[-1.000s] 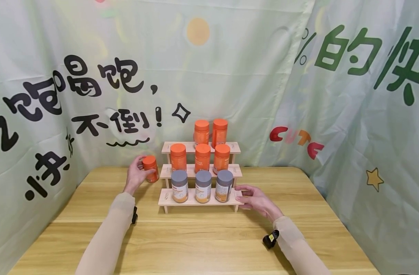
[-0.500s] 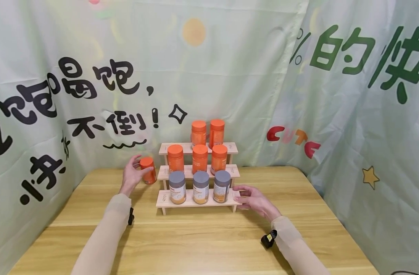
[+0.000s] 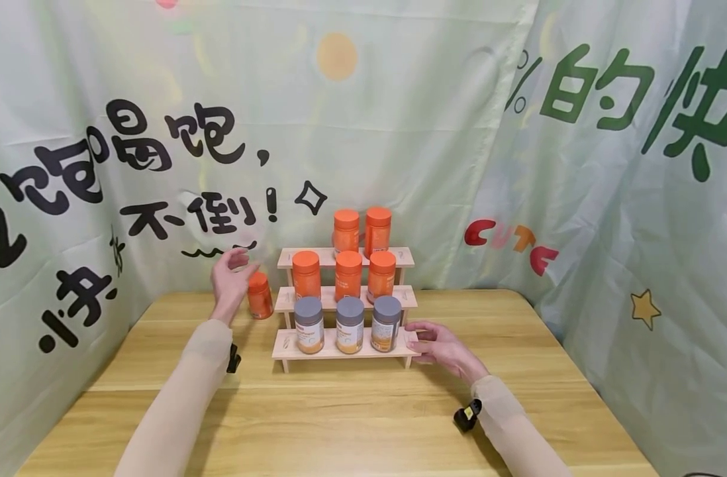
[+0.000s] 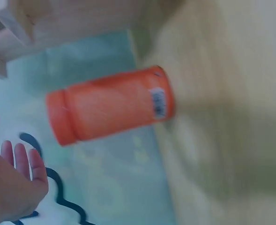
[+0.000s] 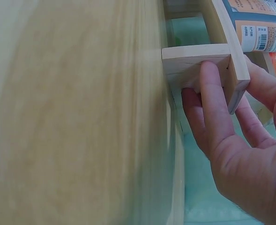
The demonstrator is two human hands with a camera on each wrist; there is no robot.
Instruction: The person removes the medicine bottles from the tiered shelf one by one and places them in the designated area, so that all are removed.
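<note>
An orange jar [image 3: 259, 296] stands upright on the table, left of the stepped wooden display shelf [image 3: 286, 348]. My left hand [image 3: 230, 283] is raised beside and a little above it, holding nothing. In the left wrist view, that hand [image 4: 16, 185] shows its fingers extended, apart from the jar [image 4: 112, 105]. At the shelf's lower right end, my right hand [image 3: 443, 348] holds the bottom step. Up close in the right wrist view, fingers [image 5: 213, 101] lie against the step's leg below the board, with another digit at the board's upper side.
Three grey-lidded jars [image 3: 349, 324] line the bottom step. On the middle step are three orange jars [image 3: 348, 277], and two more orange jars [image 3: 378, 232] occupy the top step. Printed fabric [image 3: 399, 132] hangs behind and around the wooden table [image 3: 339, 417].
My left hand has let go of the orange jar and lifted up and away from it. The jar stays standing in its spot. My right hand keeps its place on the shelf.
</note>
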